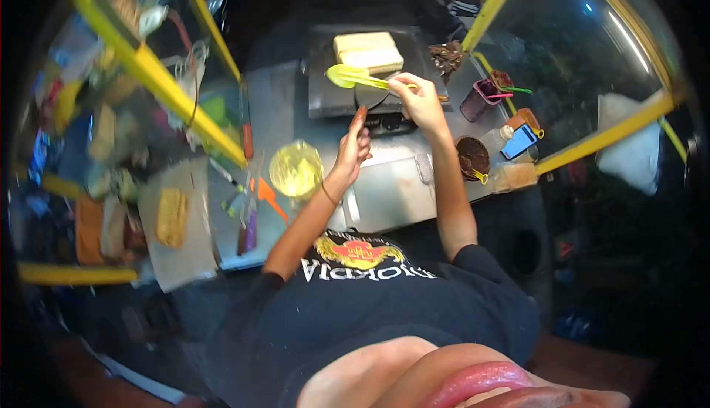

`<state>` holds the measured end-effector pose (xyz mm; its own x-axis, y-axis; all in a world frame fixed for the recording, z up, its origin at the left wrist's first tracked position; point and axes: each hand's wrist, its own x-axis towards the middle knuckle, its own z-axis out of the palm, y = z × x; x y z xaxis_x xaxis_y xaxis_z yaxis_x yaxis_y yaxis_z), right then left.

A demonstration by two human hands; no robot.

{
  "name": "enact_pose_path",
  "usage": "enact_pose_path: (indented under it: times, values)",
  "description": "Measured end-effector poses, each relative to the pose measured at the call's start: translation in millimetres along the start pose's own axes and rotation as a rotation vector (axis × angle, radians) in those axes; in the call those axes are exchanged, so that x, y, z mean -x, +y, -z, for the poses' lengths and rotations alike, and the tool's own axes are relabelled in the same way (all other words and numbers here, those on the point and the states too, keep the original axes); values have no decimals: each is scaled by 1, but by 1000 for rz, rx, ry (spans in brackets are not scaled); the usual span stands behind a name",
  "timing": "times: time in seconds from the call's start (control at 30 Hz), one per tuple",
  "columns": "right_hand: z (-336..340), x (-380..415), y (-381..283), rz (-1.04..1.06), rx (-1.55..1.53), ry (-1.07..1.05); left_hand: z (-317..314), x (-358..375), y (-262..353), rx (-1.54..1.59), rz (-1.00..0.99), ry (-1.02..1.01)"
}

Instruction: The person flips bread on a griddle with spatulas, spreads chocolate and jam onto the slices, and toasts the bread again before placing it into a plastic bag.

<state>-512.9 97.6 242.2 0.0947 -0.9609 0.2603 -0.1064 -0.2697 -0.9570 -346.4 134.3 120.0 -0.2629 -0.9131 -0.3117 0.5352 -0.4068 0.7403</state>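
My right hand (421, 105) is closed around the handle end of lime-green tongs (349, 76). Their broad tip is over the dark griddle plate (322, 99), just in front of a pale block of bread (367, 51) lying on it. Below the plate's front edge, my left hand (353, 147) is held up with a finger extended and the others loosely bent, holding nothing that I can see. The stove's black front (390, 124) shows between my hands. Left of my left forearm stands a clear tub of yellow spread (296, 170).
Beside my right arm are a tub of dark brown filling (472, 158), a purple-stained container (481, 100) and a phone (518, 142). At left lie an orange spatula (269, 196) and another bread piece (171, 217) on paper (194, 256). Yellow frame bars (159, 75) enclose both sides.
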Motion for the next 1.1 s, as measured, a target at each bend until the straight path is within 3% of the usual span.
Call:
enact_pose_path:
  times: [0.1,0.17,0.23,0.3,0.37,0.4,0.47,0.57,0.63,0.7,0.77,0.8,0.83,0.93,0.97,1.1]
  values:
    - [-38,21,-26,-44,26,-277,-11,22,-9,203,156,-42]
    - [-55,24,-22,-54,197,-311,4,58,-9,41,163,-140]
    - [-64,23,-12,32,323,-370,40,98,-11,-400,-66,-178]
    - [-74,21,-5,12,451,-444,64,151,3,-888,-497,50]
    - [-90,23,-1,180,491,-577,105,179,-4,-867,-523,356]
    - [-101,24,-1,210,555,-634,115,182,-7,-860,-518,355]
    - [-132,21,11,234,739,-752,130,185,-15,-947,-777,707]
    - [-188,24,13,164,989,-840,140,160,-34,-946,-745,698]
    - [-216,25,49,147,1047,-991,141,148,-39,-954,-630,685]
    - [-229,23,54,227,1082,-1046,138,141,-38,-924,-551,730]
    - [-234,20,49,-150,903,-1242,134,145,-39,-918,-494,704]
    - [-228,26,47,-288,677,-1124,134,145,-39,-931,-501,723]
    - [-222,24,51,-297,675,-1093,134,142,-37,-949,-515,733]
    - [-192,15,48,-745,314,-934,139,137,-44,-892,-558,703]
    - [-176,12,48,-826,213,-906,141,137,-43,-866,-480,671]
    - [-111,9,27,-738,-40,-867,139,150,-34,-803,-734,588]
